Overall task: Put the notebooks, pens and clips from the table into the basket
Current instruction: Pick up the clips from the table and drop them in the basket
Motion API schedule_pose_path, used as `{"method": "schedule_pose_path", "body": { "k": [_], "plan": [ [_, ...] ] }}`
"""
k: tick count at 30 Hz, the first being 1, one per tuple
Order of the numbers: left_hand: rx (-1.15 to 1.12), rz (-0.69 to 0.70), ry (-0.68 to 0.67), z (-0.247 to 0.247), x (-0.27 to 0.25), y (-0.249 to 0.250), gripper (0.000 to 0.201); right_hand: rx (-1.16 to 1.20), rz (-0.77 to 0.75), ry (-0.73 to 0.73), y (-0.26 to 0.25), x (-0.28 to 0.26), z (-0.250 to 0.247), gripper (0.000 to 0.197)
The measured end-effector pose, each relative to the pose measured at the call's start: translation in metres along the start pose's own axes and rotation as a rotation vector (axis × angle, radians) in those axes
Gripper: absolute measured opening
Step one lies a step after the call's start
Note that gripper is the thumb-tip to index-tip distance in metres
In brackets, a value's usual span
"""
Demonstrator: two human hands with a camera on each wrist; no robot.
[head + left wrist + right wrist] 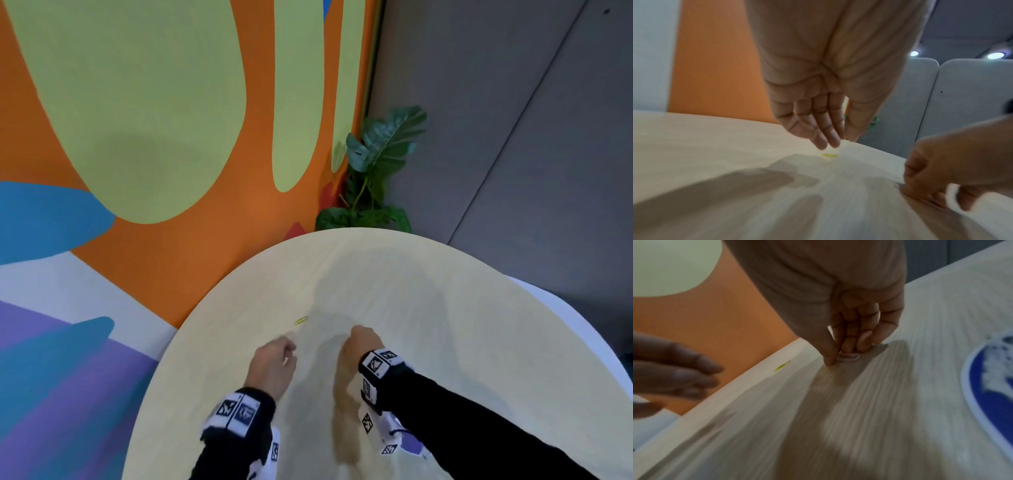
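While the right hand (363, 342) works at a pale clip lying flat on the table (479, 325), the step is best done, I judge, by tipping one end up with a fingertip before pinching, since thin wire lying flat gives little to grasp. From the head view, that hand is curled with fingertips down on the table's middle; the left hand (274, 363) hovers loosely curled, holding nothing that shows, and a yellow clip (301, 320) lies just beyond it toward the far left edge. No basket shows.

From the left wrist, the left hand's fingers (824, 134) hang nearly straight, just above the yellow clip (829, 155), not touching it.

From the right wrist, thumb and fingers (846, 344) close round the pale clip (847, 357), which lies on the table, not yet lifted.
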State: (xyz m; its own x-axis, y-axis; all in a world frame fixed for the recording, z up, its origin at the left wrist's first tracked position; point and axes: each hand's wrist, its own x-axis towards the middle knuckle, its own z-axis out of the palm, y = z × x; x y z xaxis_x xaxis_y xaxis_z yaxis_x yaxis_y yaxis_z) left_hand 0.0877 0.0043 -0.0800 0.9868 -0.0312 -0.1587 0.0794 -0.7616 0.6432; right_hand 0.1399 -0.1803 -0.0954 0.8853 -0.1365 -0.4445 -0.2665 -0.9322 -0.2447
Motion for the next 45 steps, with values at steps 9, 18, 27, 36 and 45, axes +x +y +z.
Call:
{"method": "schedule_pose_path", "body": {
  "k": [9,18,27,36,45],
  "plan": [
    [0.266,-0.112,-0.144,0.017,0.107,0.016,0.037,0.014,-0.006,-0.049,0.013,-0.051,0.005,0.026],
    [0.304,-0.169,-0.096,0.035,0.119,0.003,0.030,0.306,-0.122,0.118,0.047,-0.133,-0.060,0.016],
    [0.086,-0.147,-0.022,0.024,0.062,0.023,0.019,0.308,-0.066,0.204,0.159,-0.244,-0.086,0.010],
    [-0.144,0.249,-0.121,0.000,-0.070,0.133,0.004,-0.204,-0.185,-0.220,0.204,-0.276,-0.005,0.015],
    [-0.070,0.442,-0.482,0.033,-0.191,0.196,0.013,-0.509,-0.235,-0.349,0.189,-0.272,0.013,0.025]
  ]
}}
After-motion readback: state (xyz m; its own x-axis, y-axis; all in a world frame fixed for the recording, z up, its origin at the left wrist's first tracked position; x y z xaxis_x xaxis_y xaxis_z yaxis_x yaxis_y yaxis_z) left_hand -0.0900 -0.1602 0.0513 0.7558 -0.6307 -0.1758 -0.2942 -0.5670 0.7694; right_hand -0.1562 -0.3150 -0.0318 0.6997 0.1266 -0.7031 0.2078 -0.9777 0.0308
